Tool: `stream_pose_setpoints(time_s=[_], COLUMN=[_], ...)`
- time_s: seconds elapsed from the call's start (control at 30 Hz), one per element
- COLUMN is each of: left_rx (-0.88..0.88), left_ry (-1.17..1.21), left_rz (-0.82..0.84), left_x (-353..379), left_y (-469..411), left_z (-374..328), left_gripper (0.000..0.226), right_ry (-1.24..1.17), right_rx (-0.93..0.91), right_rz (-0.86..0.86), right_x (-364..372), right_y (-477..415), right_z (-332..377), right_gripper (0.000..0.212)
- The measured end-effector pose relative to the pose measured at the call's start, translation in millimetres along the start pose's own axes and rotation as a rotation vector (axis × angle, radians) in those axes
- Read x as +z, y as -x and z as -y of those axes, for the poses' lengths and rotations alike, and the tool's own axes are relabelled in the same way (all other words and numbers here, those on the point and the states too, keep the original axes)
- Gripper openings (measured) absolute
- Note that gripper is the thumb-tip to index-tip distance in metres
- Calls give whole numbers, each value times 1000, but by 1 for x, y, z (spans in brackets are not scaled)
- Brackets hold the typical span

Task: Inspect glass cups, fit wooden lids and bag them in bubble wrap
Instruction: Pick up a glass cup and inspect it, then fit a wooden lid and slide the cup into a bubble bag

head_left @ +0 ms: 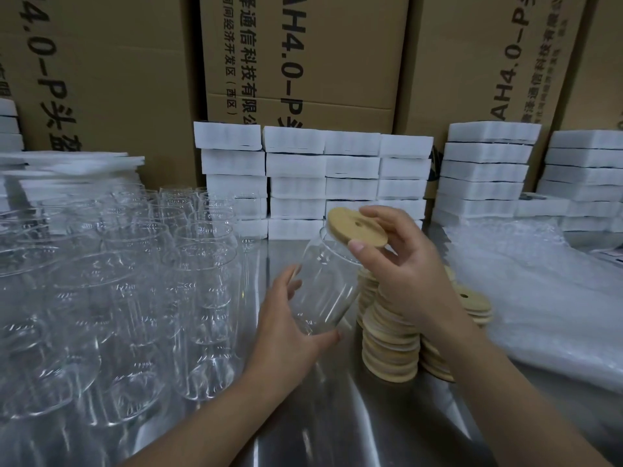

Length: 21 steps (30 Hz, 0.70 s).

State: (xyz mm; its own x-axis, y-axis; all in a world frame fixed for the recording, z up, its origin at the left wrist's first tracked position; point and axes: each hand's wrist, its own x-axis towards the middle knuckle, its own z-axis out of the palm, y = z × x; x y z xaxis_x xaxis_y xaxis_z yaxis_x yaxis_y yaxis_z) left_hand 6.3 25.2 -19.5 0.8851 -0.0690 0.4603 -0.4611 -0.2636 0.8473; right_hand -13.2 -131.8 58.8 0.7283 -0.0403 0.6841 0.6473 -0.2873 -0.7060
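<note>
Glass cup (325, 291): one, clear, held above the steel table (337, 416) at the middle of the view, tilted with its mouth up and away towards the right. The left hand (286, 328) grips its lower part, fingers curled behind the wall and thumb under the near side of the base.

Wooden lid (357, 227): one, round, pale, with a small hole. It is held tilted at the cup's mouth, and whether it touches the rim cannot be told. The right hand (404, 274) pinches it, thumb on the near edge and fingers over the far edge.

Lid stacks (387, 342): several columns on the table, directly under the right hand and wrist, just right of the held cup.

Glass cups, loose (135, 281): a dense group standing upright, filling the table to the left of the left hand.

Bubble wrap (539, 298): a crumpled heap at the right, beyond the lid stacks.

White foam blocks (337, 183): stacked in rows along the back of the table.

Cardboard boxes (303, 62): printed cartons forming the wall behind.
</note>
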Motion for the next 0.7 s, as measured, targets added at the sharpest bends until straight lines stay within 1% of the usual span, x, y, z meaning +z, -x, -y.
stream_pose_setpoints(time_s=[0.07,0.13,0.23,0.5,0.7], left_rx=[13,13,22,23,6], left_ry=[3,15,25,70,79], left_rz=[7,12,11,-22,-14], left_x=[0,1,1,1,0], left_y=[0,0,0,2,4], left_z=[2,4,5,4,1], left_gripper=[104,104,103,99,100], right_ry=[65,75,75,59,163], right_rx=[-4,1,7,-7,-3], right_rz=[69,96,87,80,94], right_x=[2,4,5,8,9], right_y=[2,3,3,4,5], right_z=[0,1,0,0,-1], right_gripper=[35,34,32,33,33])
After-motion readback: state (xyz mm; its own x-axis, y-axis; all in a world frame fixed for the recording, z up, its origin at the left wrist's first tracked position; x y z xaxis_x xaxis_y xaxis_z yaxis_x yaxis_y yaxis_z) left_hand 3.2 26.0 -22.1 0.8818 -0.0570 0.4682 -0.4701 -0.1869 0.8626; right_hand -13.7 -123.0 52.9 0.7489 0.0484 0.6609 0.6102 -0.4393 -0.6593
